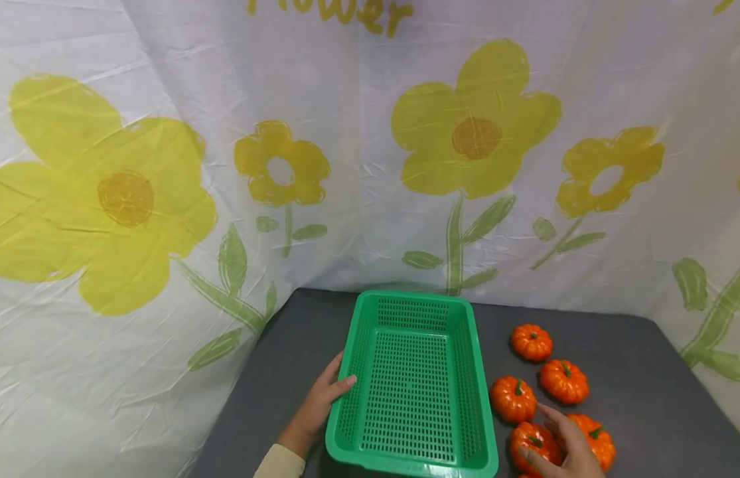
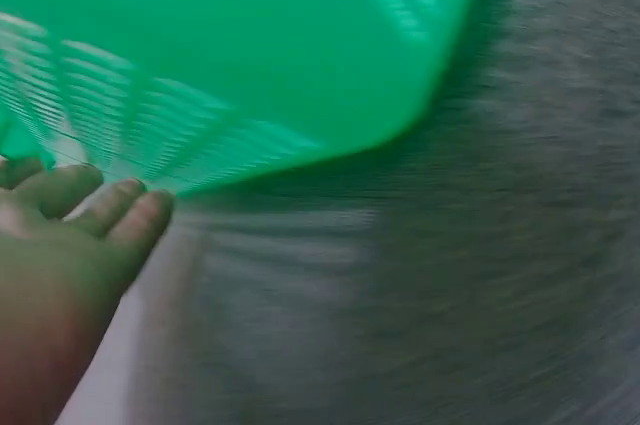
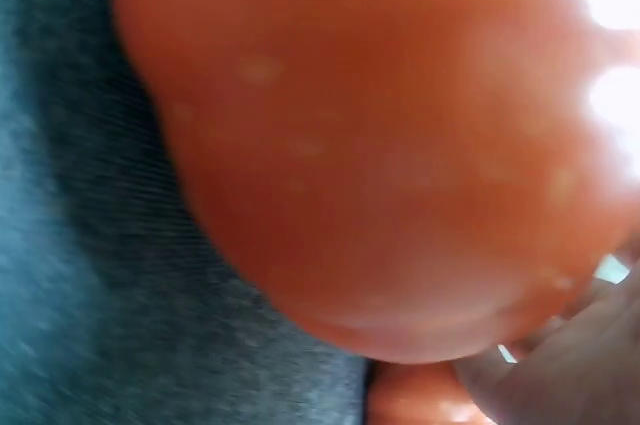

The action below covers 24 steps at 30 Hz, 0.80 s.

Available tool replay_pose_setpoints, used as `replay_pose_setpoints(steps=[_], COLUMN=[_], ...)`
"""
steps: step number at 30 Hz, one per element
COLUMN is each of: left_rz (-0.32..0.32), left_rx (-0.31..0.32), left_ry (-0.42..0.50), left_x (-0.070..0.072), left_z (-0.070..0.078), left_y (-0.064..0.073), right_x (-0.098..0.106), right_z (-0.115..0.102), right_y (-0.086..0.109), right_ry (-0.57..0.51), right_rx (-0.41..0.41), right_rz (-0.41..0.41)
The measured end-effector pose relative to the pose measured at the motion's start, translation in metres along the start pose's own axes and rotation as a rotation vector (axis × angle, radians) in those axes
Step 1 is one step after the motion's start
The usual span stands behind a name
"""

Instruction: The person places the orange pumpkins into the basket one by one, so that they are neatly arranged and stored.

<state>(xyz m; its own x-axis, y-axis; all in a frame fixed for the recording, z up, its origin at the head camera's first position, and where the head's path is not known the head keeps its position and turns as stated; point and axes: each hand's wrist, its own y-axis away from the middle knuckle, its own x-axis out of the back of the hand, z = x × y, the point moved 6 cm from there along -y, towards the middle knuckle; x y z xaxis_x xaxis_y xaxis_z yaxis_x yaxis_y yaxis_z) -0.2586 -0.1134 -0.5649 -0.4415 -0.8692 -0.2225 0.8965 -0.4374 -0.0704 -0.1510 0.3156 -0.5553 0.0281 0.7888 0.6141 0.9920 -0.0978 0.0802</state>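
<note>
A green plastic basket point(image 1: 410, 392) with slotted walls and floor stands on the dark table, nothing inside it. My left hand point(image 1: 318, 401) holds its left rim, thumb over the edge; in the left wrist view the fingers point(image 2: 140, 215) lie along the slotted outer wall. My right hand point(image 1: 563, 448) reaches over a small orange pumpkin point(image 1: 535, 441), thumb and index spread about it; a firm grip does not show. Another pumpkin point(image 1: 598, 441) sits beside that hand, partly hidden. A large orange surface point(image 3: 380, 145) fills the right wrist view, with part of the hand point(image 3: 570, 375) at lower right.
More pumpkins lie right of the basket: one near its wall point(image 1: 513, 399), one farther right point(image 1: 564, 382), one at the back point(image 1: 531, 342). Behind the dark tabletop point(image 1: 662, 392) hangs a white cloth point(image 1: 364, 226) painted with yellow flowers.
</note>
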Motion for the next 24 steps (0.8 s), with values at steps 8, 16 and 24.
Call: replay_pose_setpoints(steps=[8,16,24], left_rz=[-0.081,-0.074,-0.059], left_rx=[0.044,0.039,0.032], left_ry=[0.252,0.238,0.203], left_x=[-0.011,-0.01,-0.007], left_z=[-0.024,-0.029,-0.029], left_y=[0.009,0.009,0.01], right_x=[-0.011,-0.013,-0.014], right_z=[0.02,0.022,0.024], right_y=[-0.002,0.001,-0.003], right_ry=[0.07,0.11,0.096], right_rx=[-0.022,0.0,-0.082], right_rz=[0.008,0.059,0.016])
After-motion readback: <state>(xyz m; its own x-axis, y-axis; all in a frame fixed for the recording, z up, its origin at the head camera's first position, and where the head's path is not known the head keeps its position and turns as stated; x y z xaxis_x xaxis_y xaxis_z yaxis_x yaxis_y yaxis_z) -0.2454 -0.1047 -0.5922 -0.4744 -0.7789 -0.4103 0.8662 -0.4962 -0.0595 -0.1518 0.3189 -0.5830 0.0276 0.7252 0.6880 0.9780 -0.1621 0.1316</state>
